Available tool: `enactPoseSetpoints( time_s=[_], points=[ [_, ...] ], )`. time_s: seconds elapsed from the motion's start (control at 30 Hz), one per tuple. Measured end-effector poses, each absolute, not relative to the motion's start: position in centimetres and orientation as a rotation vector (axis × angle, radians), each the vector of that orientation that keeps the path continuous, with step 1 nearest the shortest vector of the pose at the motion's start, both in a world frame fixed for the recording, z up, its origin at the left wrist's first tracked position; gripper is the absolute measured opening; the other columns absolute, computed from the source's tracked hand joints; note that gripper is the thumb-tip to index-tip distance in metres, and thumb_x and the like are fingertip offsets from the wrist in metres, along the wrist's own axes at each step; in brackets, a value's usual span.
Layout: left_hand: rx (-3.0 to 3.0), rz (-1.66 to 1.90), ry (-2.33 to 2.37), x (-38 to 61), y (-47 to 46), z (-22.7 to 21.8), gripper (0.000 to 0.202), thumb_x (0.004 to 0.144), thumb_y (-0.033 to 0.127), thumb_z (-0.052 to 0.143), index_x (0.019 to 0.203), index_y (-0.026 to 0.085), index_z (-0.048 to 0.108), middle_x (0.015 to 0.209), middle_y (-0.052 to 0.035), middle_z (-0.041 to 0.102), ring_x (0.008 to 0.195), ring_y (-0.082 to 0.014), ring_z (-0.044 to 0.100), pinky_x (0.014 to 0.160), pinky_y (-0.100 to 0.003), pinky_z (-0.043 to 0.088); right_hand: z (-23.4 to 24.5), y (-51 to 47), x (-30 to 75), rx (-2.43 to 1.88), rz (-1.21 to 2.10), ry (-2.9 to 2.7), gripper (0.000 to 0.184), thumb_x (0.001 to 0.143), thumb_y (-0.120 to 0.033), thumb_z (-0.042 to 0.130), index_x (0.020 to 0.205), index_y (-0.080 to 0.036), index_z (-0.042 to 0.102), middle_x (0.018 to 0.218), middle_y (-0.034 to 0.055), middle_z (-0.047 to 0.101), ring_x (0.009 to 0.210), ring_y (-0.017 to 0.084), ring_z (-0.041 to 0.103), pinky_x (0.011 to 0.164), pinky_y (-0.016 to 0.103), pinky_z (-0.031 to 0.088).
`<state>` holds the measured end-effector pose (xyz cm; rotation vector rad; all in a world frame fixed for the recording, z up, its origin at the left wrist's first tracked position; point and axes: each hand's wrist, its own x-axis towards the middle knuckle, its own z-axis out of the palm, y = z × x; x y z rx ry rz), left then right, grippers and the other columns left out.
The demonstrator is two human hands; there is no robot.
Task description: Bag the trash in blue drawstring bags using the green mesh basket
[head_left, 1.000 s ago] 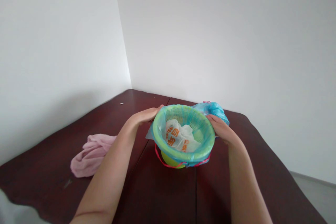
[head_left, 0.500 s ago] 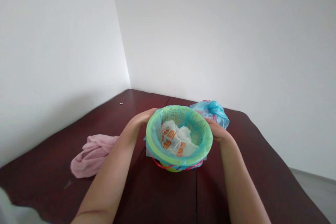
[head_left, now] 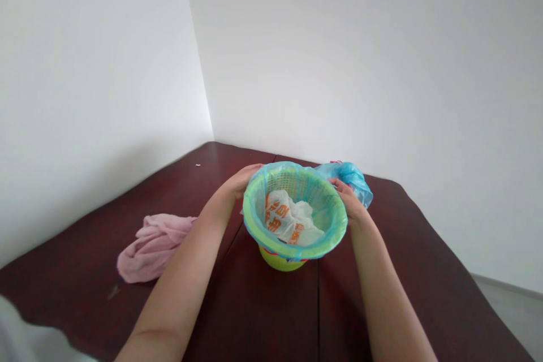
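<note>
A lime-green plastic wastebasket (head_left: pixel 283 263) stands on the dark red table, tipped a little toward me. A thin blue bin liner (head_left: pixel 326 215) lines it and is folded over its rim. Inside lies a crumpled white plastic bag (head_left: pixel 305 233) with orange print. My left hand (head_left: pixel 244 179) is closed on the left far side of the lined rim, its fingertips hidden behind it. On the opposite side my right hand (head_left: pixel 349 199) holds the rim, fingers curled at the liner's edge.
Behind the right side of the basket sits a bunched blue plastic bag (head_left: pixel 350 174) with red ties. A pink cloth (head_left: pixel 153 246) lies left of my forearm. A tiny white scrap (head_left: pixel 198 165) rests toward the back corner, where white walls (head_left: pixel 318 56) border the table (head_left: pixel 263 317).
The wastebasket has shifted slightly right and away. The liner's loose edge and red drawstring, which hung below the front rim, now sit higher, showing more of the basket's base.
</note>
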<state>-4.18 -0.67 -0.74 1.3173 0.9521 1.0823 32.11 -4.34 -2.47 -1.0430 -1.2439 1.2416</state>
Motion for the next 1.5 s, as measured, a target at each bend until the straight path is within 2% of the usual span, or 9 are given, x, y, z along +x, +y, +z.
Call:
enactPoseSetpoints(
  time_s=[0.17,0.47,0.67,0.77,0.97,1.1,1.23,1.4,1.5],
  points=[
    [1.310,1.249,1.007,-4.1,0.0,-0.2,0.056,0.083,0.066,0.102,0.104,0.020,0.077,0.092,-0.0053,0.081,0.080,-0.0216,0.073,0.076,-0.036,0.064,-2.1,-3.9,32.1,-0.963,1.201,-1.114,0.064,0.065,-0.053,0.112,0.113,-0.030,0.078,0.097,0.0021,0.083,0.077,0.024,0.076,0.070,0.037,0.065],
    [1.777,1.451,1.135,-4.2,-1.7,2.6,0.032,0.090,0.039,0.095,0.114,0.020,0.085,0.104,-0.0076,0.086,0.095,-0.0226,0.078,0.092,-0.035,0.062,-0.5,-4.1,32.0,-0.896,0.705,-1.362,0.044,0.081,-0.037,0.090,0.124,-0.028,0.085,0.100,0.0014,0.073,0.095,0.022,0.071,0.088,0.036,0.061],
    [1.888,1.285,1.527,-5.0,-2.4,3.1,0.015,0.097,0.036,0.086,0.104,0.023,0.085,0.100,-0.0080,0.088,0.092,-0.0265,0.080,0.086,-0.038,0.060,-0.7,-4.1,32.9,-1.156,0.556,-1.389,0.046,0.083,-0.038,0.082,0.126,-0.026,0.075,0.114,0.0050,0.074,0.072,0.017,0.061,0.068,0.035,0.053],
    [1.898,1.206,1.582,-4.7,-2.8,3.4,0.023,0.100,0.045,0.087,0.093,0.023,0.083,0.091,-0.0075,0.086,0.086,-0.0263,0.077,0.081,-0.037,0.056,-0.7,-4.4,33.0,-1.280,0.486,-1.452,0.039,0.086,-0.038,0.077,0.123,-0.026,0.072,0.108,0.0045,0.071,0.069,0.018,0.058,0.068,0.037,0.053],
    [2.011,1.247,1.261,-3.0,-4.4,4.2,0.023,0.102,0.045,0.090,0.105,0.023,0.085,0.097,-0.0071,0.086,0.086,-0.0247,0.075,0.082,-0.036,0.057,0.8,-6.9,31.7,-1.323,0.004,-1.711,0.030,0.101,-0.021,0.061,0.126,-0.026,0.076,0.120,0.0121,0.072,0.096,0.028,0.069,0.095,0.047,0.059],
    [2.018,1.271,1.380,-2.7,-5.0,4.2,0.017,0.100,0.036,0.093,0.102,0.023,0.082,0.097,-0.0082,0.083,0.089,-0.0271,0.074,0.084,-0.037,0.055,0.7,-7.4,31.6,-1.447,-0.022,-1.724,0.020,0.106,-0.022,0.061,0.114,-0.028,0.078,0.109,0.0127,0.075,0.099,0.033,0.070,0.094,0.047,0.056],
    [1.973,1.293,1.653,-3.0,-5.4,4.1,0.028,0.100,0.041,0.096,0.089,0.024,0.077,0.086,-0.0075,0.076,0.082,-0.0281,0.066,0.080,-0.037,0.044,0.6,-7.6,31.7,-1.531,0.013,-1.725,0.015,0.108,-0.028,0.068,0.093,-0.029,0.073,0.089,0.0109,0.076,0.086,0.032,0.068,0.085,0.045,0.052],
    [1.990,1.187,1.763,-2.7,-5.9,4.5,0.049,0.102,0.052,0.093,0.070,0.026,0.066,0.067,-0.0045,0.065,0.063,-0.0232,0.047,0.072,-0.038,0.025,1.7,-8.2,30.6,-1.389,0.004,-1.875,0.015,0.111,-0.030,0.066,0.103,-0.026,0.079,0.100,0.0113,0.081,0.092,0.032,0.072,0.087,0.045,0.053],
    [2.096,1.157,1.629,-2.3,-6.0,5.0,0.049,0.105,0.055,0.089,0.071,0.026,0.068,0.068,-0.0043,0.066,0.063,-0.0223,0.048,0.070,-0.038,0.023,2.2,-8.3,30.2,-1.284,0.085,-1.967,0.018,0.110,-0.033,0.070,0.109,-0.027,0.086,0.106,0.0106,0.082,0.095,0.031,0.075,0.091,0.046,0.056]
  ],
)
